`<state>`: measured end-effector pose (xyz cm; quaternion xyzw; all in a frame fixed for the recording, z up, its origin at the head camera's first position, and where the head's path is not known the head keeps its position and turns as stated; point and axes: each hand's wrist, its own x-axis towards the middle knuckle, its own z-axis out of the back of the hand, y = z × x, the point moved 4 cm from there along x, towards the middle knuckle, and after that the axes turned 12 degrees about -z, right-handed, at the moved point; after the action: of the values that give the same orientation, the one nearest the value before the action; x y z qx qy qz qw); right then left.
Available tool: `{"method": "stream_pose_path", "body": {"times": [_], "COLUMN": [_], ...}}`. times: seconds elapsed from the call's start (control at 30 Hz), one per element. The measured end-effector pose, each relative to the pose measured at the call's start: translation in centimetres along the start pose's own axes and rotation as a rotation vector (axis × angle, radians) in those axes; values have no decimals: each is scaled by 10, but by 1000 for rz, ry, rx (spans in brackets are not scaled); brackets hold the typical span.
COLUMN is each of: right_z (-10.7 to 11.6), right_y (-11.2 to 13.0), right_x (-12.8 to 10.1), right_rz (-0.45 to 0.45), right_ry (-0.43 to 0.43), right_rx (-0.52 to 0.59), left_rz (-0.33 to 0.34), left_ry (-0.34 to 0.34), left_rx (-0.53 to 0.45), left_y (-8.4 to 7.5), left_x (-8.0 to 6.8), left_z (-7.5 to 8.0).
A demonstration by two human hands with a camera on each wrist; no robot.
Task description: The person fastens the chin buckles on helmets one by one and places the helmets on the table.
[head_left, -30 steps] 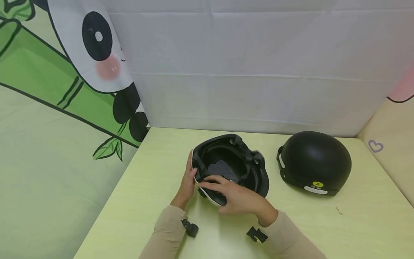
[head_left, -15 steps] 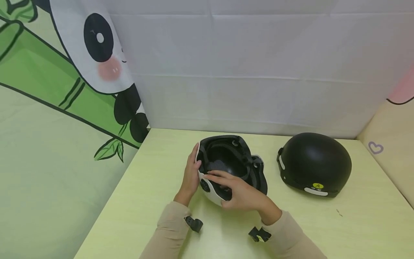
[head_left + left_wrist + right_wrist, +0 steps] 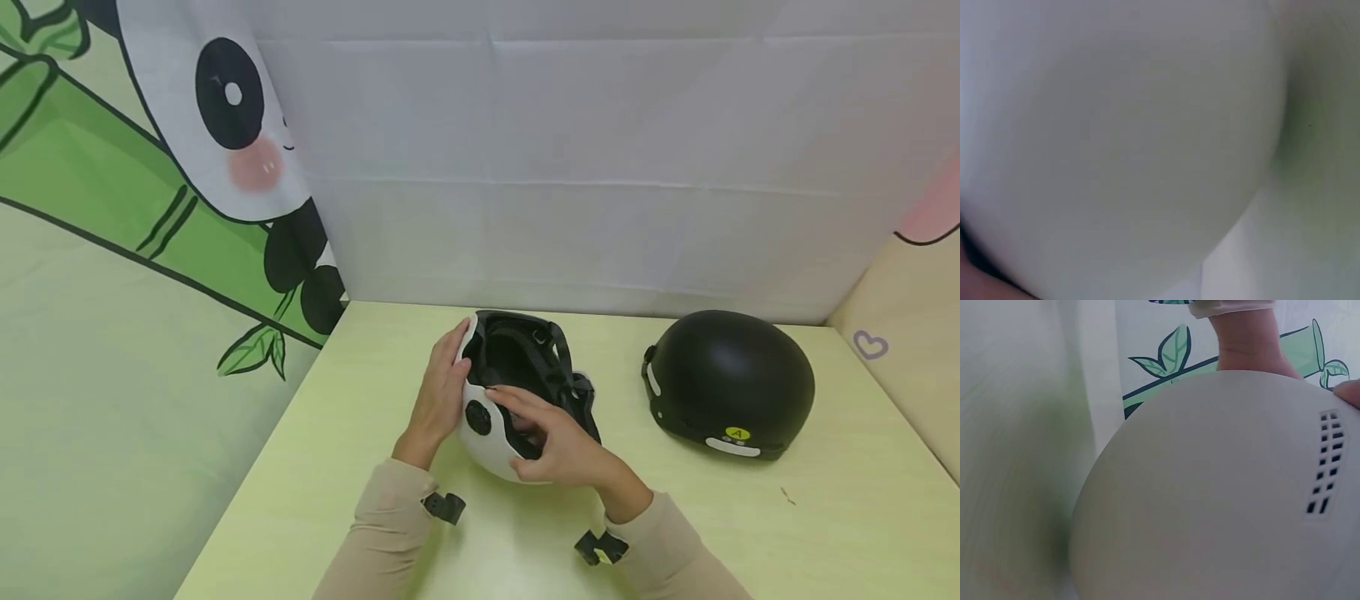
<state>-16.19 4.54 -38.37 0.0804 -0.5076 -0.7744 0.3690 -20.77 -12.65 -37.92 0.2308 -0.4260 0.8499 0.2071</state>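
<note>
My left hand (image 3: pixel 442 392) cups the white helmet (image 3: pixel 487 437), tilted on the surface (image 3: pixel 825 517). My right hand (image 3: pixel 558 446) grips its rim, fingers inside. A black helmet (image 3: pixel 727 379) sits nearby.

Head view looks down at the bench (image 3: pixel 360 433); both wrist views sit close against the white helmet (image 3: pixel 1210 500), left one probably too near to focus.
</note>
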Motion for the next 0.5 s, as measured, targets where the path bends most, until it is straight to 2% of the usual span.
{"method": "stream_pose_path", "body": {"times": [0.2,0.27,0.5], "right_z": [1,2,-4], "right_y": [17,20,-5], "right_x": [-5,-6,-6], "right_rz": [20,37,115], "right_ry": [-33,-29,-50], "right_rx": [181,249,414], "left_rz": [-53,-53,57], "left_ry": [20,26,117], "left_rx": [93,124,241], "left_y": [-12,-17,-30], "left_x": [7,10,19], "left_z": [7,9,13]}}
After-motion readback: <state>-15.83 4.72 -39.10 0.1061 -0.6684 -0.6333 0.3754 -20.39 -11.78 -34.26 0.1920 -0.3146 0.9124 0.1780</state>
